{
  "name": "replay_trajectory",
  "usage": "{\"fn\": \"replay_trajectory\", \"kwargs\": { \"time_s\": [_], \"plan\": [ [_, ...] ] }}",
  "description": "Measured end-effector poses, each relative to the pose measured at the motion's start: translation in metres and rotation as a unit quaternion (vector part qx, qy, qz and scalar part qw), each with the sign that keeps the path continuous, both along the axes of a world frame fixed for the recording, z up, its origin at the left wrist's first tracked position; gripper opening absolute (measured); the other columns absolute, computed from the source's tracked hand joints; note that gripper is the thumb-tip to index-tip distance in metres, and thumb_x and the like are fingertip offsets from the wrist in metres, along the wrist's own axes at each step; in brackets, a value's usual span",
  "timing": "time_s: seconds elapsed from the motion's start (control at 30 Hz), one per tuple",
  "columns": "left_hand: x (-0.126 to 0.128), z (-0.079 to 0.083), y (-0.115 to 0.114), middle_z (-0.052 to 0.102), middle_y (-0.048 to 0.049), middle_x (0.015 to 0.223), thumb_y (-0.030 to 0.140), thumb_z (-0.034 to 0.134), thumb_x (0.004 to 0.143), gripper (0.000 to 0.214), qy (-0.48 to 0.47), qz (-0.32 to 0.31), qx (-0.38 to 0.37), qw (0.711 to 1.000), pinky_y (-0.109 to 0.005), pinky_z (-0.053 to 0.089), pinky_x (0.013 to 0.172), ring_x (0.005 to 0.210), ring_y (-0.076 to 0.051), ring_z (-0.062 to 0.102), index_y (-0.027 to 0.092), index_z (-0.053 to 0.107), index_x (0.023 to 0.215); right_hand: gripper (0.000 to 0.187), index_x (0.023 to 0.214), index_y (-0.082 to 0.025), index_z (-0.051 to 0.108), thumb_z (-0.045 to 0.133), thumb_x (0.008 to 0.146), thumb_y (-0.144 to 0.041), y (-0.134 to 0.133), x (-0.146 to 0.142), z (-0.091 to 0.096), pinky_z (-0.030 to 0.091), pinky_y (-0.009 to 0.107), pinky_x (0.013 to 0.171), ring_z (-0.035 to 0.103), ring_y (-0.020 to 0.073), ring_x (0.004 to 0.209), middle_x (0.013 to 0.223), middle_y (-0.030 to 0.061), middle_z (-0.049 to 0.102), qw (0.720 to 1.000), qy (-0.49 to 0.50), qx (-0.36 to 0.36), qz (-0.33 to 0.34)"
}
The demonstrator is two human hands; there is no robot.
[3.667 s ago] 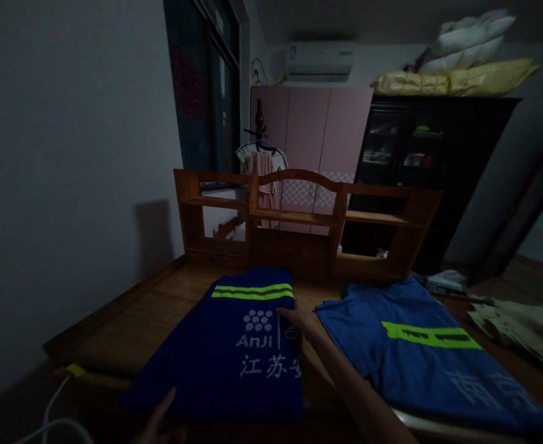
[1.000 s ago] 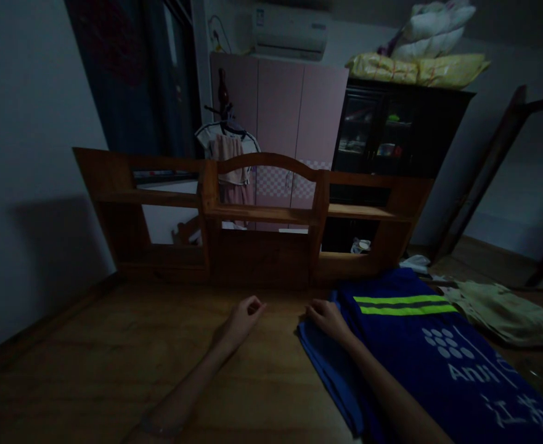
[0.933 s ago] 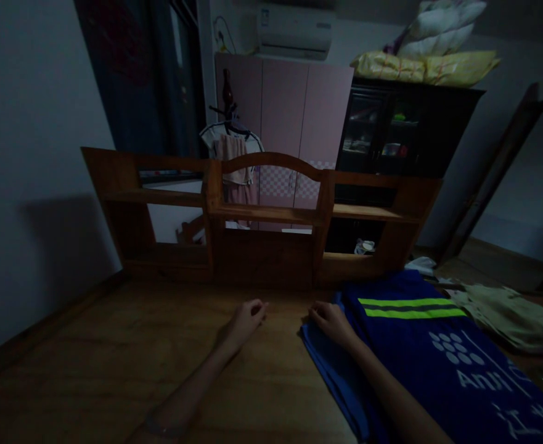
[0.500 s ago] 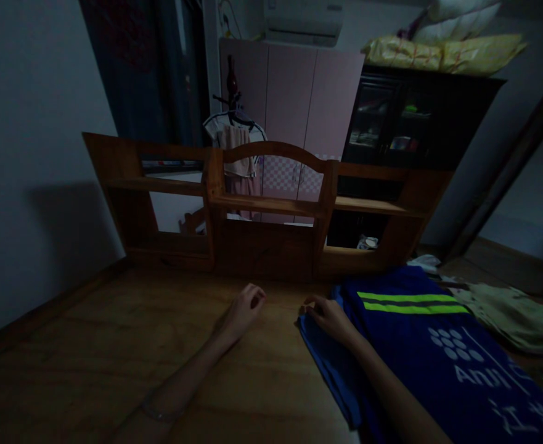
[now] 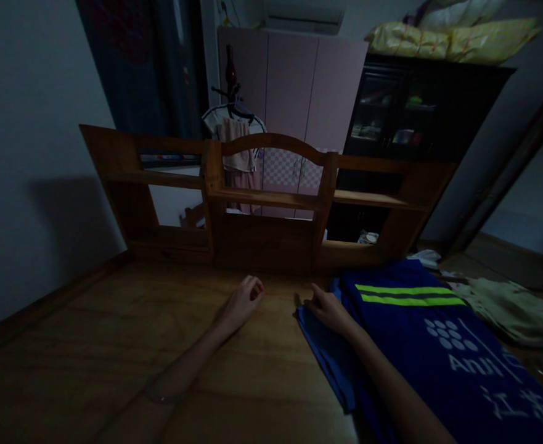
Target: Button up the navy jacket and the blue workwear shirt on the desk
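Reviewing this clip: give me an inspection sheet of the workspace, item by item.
Surface: wood board, flat, visible grain; dim light.
Job's things: navy garment, two yellow-green stripes and "Anji" lettering, lying over a lighter blue garment whose edge shows.
Clutter: pale cloth at far right.
Left hand: left hand loosely curled over the board; no held object visible.
Right hand: right hand at the lighter garment's upper corner, one finger extended; contact unclear.
Cables: thin cord on the wall by the air conditioner.
Surroundings: wooden rack behind; pink wardrobe, black cabinet beyond.
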State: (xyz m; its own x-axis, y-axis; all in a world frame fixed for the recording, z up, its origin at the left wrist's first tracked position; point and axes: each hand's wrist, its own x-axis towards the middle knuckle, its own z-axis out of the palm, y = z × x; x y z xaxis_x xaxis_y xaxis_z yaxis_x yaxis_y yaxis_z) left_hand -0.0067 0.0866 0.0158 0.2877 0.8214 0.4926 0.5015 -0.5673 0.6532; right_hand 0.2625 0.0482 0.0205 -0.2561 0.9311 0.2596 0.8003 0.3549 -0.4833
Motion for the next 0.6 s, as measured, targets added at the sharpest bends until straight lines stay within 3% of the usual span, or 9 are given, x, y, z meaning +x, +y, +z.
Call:
{"fn": "replay_trajectory", "kwargs": {
  "time_s": [0.2,0.6],
  "plan": [
    [-0.0020,-0.0074,0.0070,0.055,-0.0029,0.091,0.018,0.047,0.083,0.011,0.009,0.006,0.018,1.000,-0.027,0.046,0.073,0.077,-0.013,0.056,0.018,0.058,0.086,0.050,0.134,-0.022,0.034,0.048,0.086,-0.025,-0.0002,0.0001,-0.0004,0.035,0.022,0.060,0.060,0.0154,0.064,0.069,-0.0008,0.062,1.000,0.006,-0.004,0.001],
    [-0.0025,-0.0081,0.0069,0.055,-0.0038,0.093,0.021,0.045,0.086,0.015,0.022,0.000,0.022,1.000,-0.027,0.046,0.076,0.082,-0.014,0.056,0.019,0.059,0.087,0.048,0.133,-0.024,0.035,0.049,0.087,-0.025,0.0009,0.0021,-0.0021,0.036,0.023,0.063,0.061,0.0162,0.069,0.073,0.0002,0.063,1.000,0.007,-0.009,0.007]
  ]
}}
